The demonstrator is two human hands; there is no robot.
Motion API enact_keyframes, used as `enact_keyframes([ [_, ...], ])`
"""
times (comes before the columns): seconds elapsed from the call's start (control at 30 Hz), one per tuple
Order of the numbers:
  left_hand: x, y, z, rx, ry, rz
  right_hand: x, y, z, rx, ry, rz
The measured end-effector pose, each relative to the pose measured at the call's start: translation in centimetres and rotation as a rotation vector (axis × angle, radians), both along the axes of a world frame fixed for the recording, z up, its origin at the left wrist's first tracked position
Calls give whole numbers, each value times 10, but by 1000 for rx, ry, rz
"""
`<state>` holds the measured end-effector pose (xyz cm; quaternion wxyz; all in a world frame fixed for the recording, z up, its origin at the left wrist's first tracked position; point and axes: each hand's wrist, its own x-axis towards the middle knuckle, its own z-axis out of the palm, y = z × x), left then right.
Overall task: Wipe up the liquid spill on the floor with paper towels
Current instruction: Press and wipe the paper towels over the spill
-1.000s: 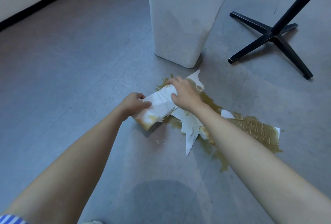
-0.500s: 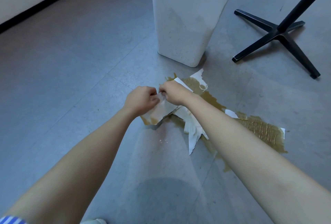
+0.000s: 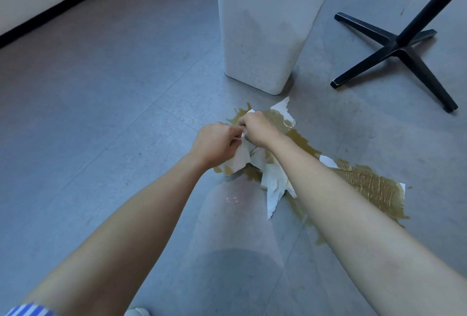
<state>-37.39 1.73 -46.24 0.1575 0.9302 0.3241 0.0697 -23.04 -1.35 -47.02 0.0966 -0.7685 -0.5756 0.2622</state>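
1. Head camera looks down on a grey floor (image 3: 101,113), where a brown spill (image 3: 302,142) runs in a slanted band from just in front of a white bin (image 3: 262,24) toward the floor's near right.
2. The left hand (image 3: 214,145) and right hand (image 3: 257,129) meet over the far end of the spill, with their knuckles almost touching. Both have their fingers curled and pinch the same bunch of paper towel (image 3: 240,160) between them.
3. That bunch hangs below the left hand, and its lower edge is stained brown. I cannot tell whether it touches the floor or hangs just above it.
4. A torn strip (image 3: 274,194), still white, lies beside the right forearm with its ragged tip pointing toward the camera.
5. A partly browned sheet (image 3: 280,113) lies flat just beyond the right hand, near the foot of the bin.
6. A soaked sheet (image 3: 374,189), brown and wrinkled with one white corner, lies flat on the right end of the spill, well apart from both hands.
7. The bin stands upright beyond the hands, and a black table base (image 3: 399,47) with four feet stands to its right.
8. A dark baseboard (image 3: 63,4) runs along the floor's far left edge.
9. A blue-and-white striped sleeve (image 3: 27,310) shows on the left arm at the bottom left.
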Motion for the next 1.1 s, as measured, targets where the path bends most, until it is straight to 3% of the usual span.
enact_keyframes([
  [0.2, -5, 9, -1, -166, 20, 144, 9, -8, 0, 45, 131, 11],
  [0.33, -9, 10, -1, -178, 21, 213, 14, -15, -4, 20, 73, 89],
  [0.57, 10, 7, 6, -391, -76, 406, 18, -32, 4, 198, 272, -134],
  [0.67, 16, 7, 10, -471, -53, 505, 23, -37, 12, 102, 399, -176],
  [0.8, 20, 9, 15, -708, -178, 752, 21, -47, 24, -28, 649, -117],
  [1.0, 22, 10, 28, -871, -327, 941, 11, -50, 32, -134, 647, -37],
  [1.1, 25, 10, 32, -990, -419, 983, 8, -51, 34, -93, 576, -42],
])
